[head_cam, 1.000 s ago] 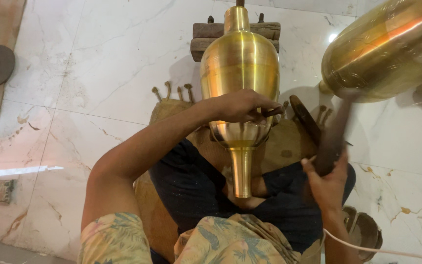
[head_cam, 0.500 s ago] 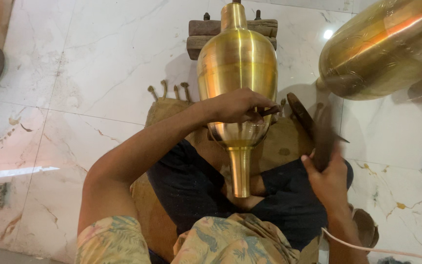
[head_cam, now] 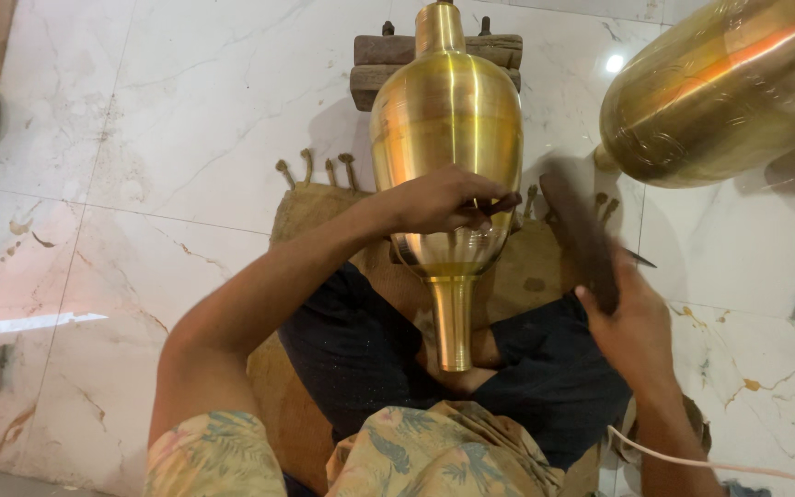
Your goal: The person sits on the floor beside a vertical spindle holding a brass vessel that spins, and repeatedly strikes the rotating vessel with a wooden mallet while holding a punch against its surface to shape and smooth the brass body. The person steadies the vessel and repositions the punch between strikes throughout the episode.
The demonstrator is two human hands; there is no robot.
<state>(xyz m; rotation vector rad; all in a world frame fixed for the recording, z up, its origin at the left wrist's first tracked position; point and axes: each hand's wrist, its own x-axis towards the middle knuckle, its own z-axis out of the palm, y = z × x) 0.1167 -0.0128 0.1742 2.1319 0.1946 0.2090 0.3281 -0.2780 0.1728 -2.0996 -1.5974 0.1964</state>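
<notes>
1. You are sitting on a burlap mat (head_cam: 315, 216) on the marble floor (head_cam: 140, 138), and the tall brass vessel (head_cam: 446, 120) is lying lengthwise over your lap, with its narrow stem (head_cam: 454, 322) pointing toward you and its far end resting by a wooden block (head_cam: 374, 64).
2. Your left hand (head_cam: 439, 198) is lying across the vessel's belly, fingers closed around a small dark punch-like tool (head_cam: 499, 204) whose tip is touching the brass.
3. Your right hand (head_cam: 632, 322) is gripping a dark wooden striker (head_cam: 581, 230) firmly by its lower end, raised just beside the vessel.
4. To do this step well, I judge that you are needing a steady left wrist; keep the heel of that hand pressing on the brass so the tool is not skating over the polished curve.
5. Keep the striker falling squarely on the tool's head, since a glancing blow could mark the surface or catch your fingers.
6. A second brass vessel (head_cam: 720, 92) is hanging near your right side; keep your swing clear of it.
</notes>
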